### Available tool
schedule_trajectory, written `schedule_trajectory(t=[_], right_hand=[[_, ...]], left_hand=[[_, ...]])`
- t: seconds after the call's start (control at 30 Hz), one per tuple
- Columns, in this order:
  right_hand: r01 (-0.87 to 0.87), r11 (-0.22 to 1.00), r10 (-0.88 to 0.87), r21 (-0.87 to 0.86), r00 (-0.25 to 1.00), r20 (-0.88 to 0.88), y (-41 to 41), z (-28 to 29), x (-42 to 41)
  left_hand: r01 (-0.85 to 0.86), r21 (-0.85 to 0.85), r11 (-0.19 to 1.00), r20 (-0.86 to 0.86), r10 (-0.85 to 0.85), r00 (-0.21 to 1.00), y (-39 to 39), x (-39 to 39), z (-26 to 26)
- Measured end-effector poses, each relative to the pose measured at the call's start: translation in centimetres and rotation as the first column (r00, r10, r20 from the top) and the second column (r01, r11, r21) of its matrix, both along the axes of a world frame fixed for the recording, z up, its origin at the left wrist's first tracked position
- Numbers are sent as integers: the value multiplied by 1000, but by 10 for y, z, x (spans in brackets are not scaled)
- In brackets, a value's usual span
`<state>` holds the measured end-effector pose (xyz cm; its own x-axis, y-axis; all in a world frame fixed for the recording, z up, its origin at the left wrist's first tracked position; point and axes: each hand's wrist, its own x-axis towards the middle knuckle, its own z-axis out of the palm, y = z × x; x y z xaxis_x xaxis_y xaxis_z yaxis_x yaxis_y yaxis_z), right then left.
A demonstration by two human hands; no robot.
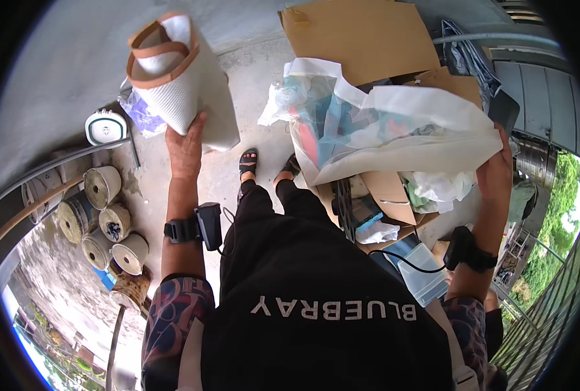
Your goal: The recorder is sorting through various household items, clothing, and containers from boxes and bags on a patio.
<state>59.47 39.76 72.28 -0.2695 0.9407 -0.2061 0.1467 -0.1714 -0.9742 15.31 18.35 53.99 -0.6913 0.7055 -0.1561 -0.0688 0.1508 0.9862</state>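
My left hand (pixel 186 149) grips the lower edge of a folded white fabric basket (pixel 216 93) with brown trim, its thumb on the outside. On the right, my right hand (pixel 495 163) holds one end of a large translucent white bag (pixel 392 156). Red, teal and blue things show through its thin material, and its far end spreads out above the cardboard boxes. The fingertips of my right hand are partly behind the bag's edge.
Beyond the bag lies a large cardboard sheet (pixel 363 39). Below it are an open cardboard box (pixel 387 195) and a clear plastic container (pixel 423 273). Several round pots (pixel 101 188) and a folded white basin (pixel 106 128) stand left. Part of another person shows at lower right.
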Motion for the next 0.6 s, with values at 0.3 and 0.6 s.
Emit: schedule_trajectory(t=[0.3,0.6], right_hand=[[-147,980,190,137,898,-396,-74,-3,-265],[202,916,-62,347,925,-375,13,-75,-186]], left_hand=[[422,598,681,131,-602,787,100,76,93],[-117,406,906,591,-163,790,42,-20,105]])
